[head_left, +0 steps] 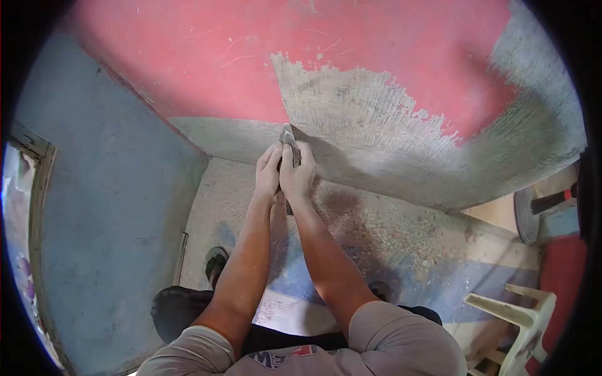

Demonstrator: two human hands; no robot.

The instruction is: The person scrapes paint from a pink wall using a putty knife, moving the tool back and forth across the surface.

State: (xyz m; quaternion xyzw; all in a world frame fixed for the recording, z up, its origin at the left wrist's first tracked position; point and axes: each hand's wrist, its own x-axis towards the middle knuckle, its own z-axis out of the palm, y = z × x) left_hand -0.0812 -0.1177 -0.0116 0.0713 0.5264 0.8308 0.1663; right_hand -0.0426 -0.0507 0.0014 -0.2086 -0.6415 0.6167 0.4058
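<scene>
Both hands grip a narrow, flat metal scraper [287,134], its top end meeting the wall where pink paint borders bare grey. My left hand [269,168] is closed around it from the left, fingers near the blade. Wrapped around the other side, my right hand [298,168] sits against the left one. The scraper's dark lower end shows between my wrists; its middle is hidden by my fingers. On the wall, pink paint [188,56] covers the upper part. A stripped grey patch [351,100] with a ragged edge lies right of the blade.
Paint flakes and dust litter the floor [401,229] below the wall. A blue wall panel [113,213] stands at left beside a framed opening [39,207]. At lower right is a white plastic chair [527,319]. A round grey object [525,218] stands at far right.
</scene>
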